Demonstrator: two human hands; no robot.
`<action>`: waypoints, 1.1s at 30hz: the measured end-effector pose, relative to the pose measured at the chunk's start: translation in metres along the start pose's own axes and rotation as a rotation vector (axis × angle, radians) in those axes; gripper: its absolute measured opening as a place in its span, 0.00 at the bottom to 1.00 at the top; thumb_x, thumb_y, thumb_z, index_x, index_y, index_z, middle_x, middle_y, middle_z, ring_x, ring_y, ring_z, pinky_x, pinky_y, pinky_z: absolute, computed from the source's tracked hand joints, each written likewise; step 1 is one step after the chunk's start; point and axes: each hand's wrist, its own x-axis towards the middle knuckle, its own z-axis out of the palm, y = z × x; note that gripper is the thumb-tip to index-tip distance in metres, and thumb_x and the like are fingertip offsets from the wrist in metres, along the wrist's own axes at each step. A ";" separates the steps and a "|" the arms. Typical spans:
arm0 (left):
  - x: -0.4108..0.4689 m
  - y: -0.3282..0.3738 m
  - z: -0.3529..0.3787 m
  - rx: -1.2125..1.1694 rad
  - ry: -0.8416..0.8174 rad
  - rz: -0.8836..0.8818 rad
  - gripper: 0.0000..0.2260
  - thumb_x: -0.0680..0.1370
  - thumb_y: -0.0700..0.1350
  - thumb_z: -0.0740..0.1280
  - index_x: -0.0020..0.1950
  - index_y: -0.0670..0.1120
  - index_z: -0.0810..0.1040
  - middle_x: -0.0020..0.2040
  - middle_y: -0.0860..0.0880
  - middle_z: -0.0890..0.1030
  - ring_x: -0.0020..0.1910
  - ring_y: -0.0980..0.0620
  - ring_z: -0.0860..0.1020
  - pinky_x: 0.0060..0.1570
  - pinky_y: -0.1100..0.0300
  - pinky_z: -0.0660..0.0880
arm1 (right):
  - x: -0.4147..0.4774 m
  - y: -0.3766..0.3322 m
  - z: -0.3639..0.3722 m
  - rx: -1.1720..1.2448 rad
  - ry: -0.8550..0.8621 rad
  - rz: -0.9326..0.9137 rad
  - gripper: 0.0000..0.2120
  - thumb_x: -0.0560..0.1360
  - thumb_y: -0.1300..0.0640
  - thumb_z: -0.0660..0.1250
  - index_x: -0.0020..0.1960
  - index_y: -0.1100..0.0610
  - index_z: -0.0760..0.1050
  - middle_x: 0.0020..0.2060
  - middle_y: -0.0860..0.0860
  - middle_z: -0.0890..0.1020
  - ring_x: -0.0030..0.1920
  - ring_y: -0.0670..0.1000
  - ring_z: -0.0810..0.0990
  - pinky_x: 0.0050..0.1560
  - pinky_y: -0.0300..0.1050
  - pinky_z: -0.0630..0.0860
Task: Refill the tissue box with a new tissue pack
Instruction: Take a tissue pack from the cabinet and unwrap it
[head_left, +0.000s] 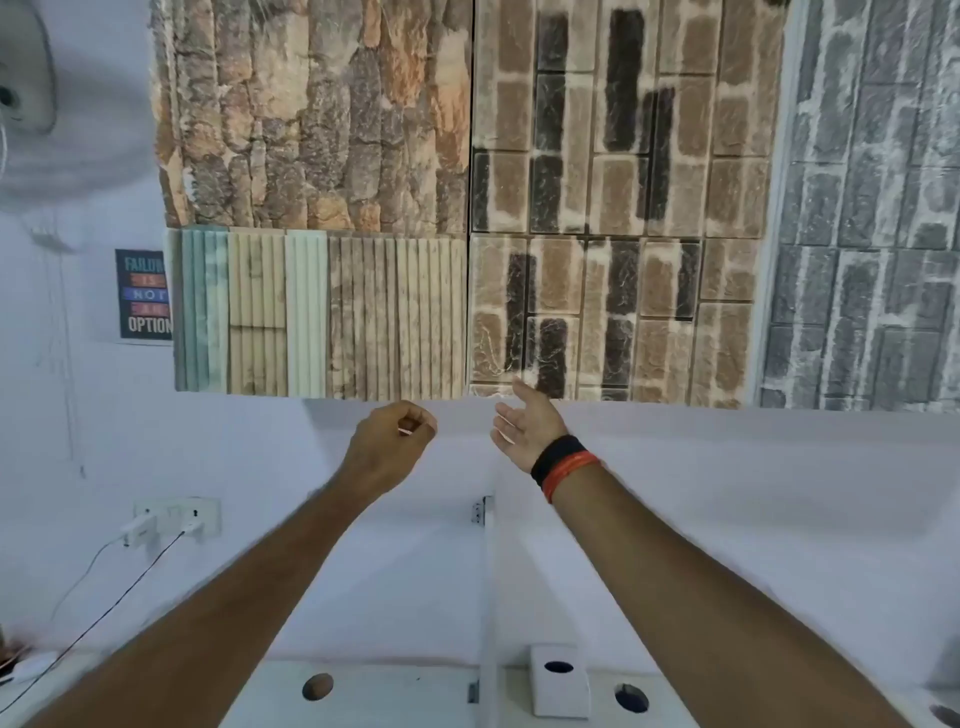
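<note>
At the far left a blurred wall fan (26, 98) hangs on the smooth, pale painted wall (727, 493). Below it a small dark poster (143, 293) with coloured lettering is fixed flat, its right edge hidden behind the sample panels. Lower still, a white socket plate (176, 515) carries two white plugs, and thin cables, one black and one white, trail down to the left edge of the worktop (415, 696).

The left hand (387, 447) is raised in front of the wall with its bare forearm stretched out; the grip is curled nearly closed into a loose fist, and something small and reddish shows between the fingertips, too small to name. Above it sit ribbed fluted panels (322, 314) in green, cream and beige, under a rough, irregular stone-look panel (317, 111).

The right hand (524, 423) is beside it, apart from the left, palm open and fingers spread, holding nothing. A black and orange wristband (563, 465) wraps the wrist. Behind it are brown and dark brick-relief panels (618, 208), then grey brick-relief panels (867, 234) at the far right.

The tissue box (560, 680), a white boxy cube with a round hole in its top, stands on the white worktop at the bottom, between two round cable holes and just right of a white vertical divider (488, 597), well below both hands.
</note>
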 end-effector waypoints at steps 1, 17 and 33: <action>-0.002 -0.005 -0.003 -0.013 0.003 -0.020 0.04 0.77 0.46 0.68 0.46 0.48 0.81 0.42 0.55 0.82 0.43 0.54 0.80 0.47 0.52 0.81 | 0.004 0.003 0.006 0.003 0.002 -0.008 0.31 0.79 0.49 0.68 0.78 0.56 0.63 0.75 0.57 0.70 0.74 0.56 0.68 0.72 0.53 0.68; -0.042 -0.014 -0.034 -0.100 -0.052 0.001 0.04 0.78 0.44 0.67 0.46 0.48 0.82 0.44 0.56 0.83 0.44 0.55 0.81 0.42 0.61 0.77 | 0.002 0.025 0.026 -0.066 0.194 -0.086 0.32 0.72 0.43 0.74 0.71 0.56 0.72 0.56 0.52 0.75 0.51 0.52 0.73 0.56 0.52 0.73; -0.145 0.090 0.040 -0.053 -0.320 0.081 0.06 0.78 0.44 0.65 0.44 0.49 0.82 0.39 0.51 0.85 0.36 0.52 0.83 0.41 0.59 0.78 | -0.237 -0.011 -0.087 0.341 -0.049 -0.367 0.16 0.77 0.41 0.66 0.51 0.54 0.73 0.33 0.51 0.73 0.28 0.49 0.66 0.34 0.42 0.68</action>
